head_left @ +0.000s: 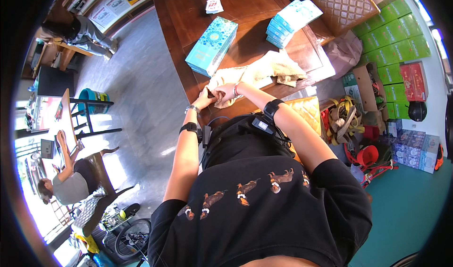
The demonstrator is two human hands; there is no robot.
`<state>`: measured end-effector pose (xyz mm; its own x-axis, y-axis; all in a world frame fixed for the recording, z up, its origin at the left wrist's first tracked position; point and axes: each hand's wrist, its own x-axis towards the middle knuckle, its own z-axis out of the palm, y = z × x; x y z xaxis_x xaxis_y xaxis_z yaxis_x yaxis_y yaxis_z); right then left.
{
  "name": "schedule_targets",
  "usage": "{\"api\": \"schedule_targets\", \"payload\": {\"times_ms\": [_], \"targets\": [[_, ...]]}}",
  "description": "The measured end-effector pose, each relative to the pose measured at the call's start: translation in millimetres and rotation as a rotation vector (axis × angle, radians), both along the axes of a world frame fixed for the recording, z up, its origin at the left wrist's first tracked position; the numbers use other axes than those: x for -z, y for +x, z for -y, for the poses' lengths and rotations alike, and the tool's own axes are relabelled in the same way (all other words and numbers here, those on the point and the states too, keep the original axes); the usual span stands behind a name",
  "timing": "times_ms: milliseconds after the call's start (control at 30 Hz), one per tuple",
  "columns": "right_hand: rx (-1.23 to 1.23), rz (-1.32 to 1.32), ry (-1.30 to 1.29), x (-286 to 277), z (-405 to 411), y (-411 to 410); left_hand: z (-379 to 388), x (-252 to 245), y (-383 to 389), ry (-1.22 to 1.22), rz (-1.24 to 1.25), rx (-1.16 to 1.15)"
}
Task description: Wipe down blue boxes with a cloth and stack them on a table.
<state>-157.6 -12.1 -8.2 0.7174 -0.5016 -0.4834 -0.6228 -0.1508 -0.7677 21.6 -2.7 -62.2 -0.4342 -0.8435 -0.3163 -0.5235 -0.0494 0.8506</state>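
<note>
A cream towel [270, 67] lies bunched along the near edge of the dark wooden table [187, 5]. My right hand [226, 91] grips its left end from above, fingers curled into the cloth. At the towel's left corner, by the table's edge, my left hand [203, 98] pinches the fabric between thumb and fingers. Just beyond my hands rests a neat stack of patterned turquoise boxes [216, 42]. More turquoise boxes [283, 29] stand fanned in a slanted pile farther right. A small stack of playing cards [214, 5] sits toward the far side.
Tufted leather chairs [345, 5] stand beyond the table's right side. Green cartons [389, 51] line the right wall, near a box of straps [341, 120]. One person [76, 182] sits at a desk on the left; another person [85, 31] is farther back. A bicycle [132, 238] stands lower left.
</note>
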Motion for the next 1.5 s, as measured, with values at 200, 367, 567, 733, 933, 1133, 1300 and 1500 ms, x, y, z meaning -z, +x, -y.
{"api": "schedule_targets", "payload": {"times_ms": [200,367,567,733,933,1133,1300,1500], "targets": [[0.154,0.292,0.107,16.2,-0.5,-63.5,3.0,3.4,-3.4,0.0,-0.007,0.074],[0.374,0.298,0.204,28.5,0.9,-145.9,5.2,8.3,-1.1,-0.067,0.037,0.129],[0.472,0.292,0.099,24.9,-5.4,-174.7,3.9,-4.2,-1.3,0.009,0.001,0.123],[-0.031,0.063,0.165,9.4,-6.1,-74.6,1.9,6.8,1.8,0.032,-0.073,0.031],[-0.134,0.296,0.292,10.4,-9.5,10.4,17.8,17.9,-3.4,0.164,-0.123,-0.039],[0.064,0.394,0.322,11.9,-9.1,-15.7,12.8,26.1,4.9,0.278,-0.099,-0.066],[0.201,0.322,0.204,21.0,-0.5,-114.6,-2.2,-2.6,2.6,0.01,0.005,0.053],[0.496,0.175,0.255,35.6,-1.2,-180.2,2.0,-10.1,-7.5,-0.006,0.026,0.072]]}}
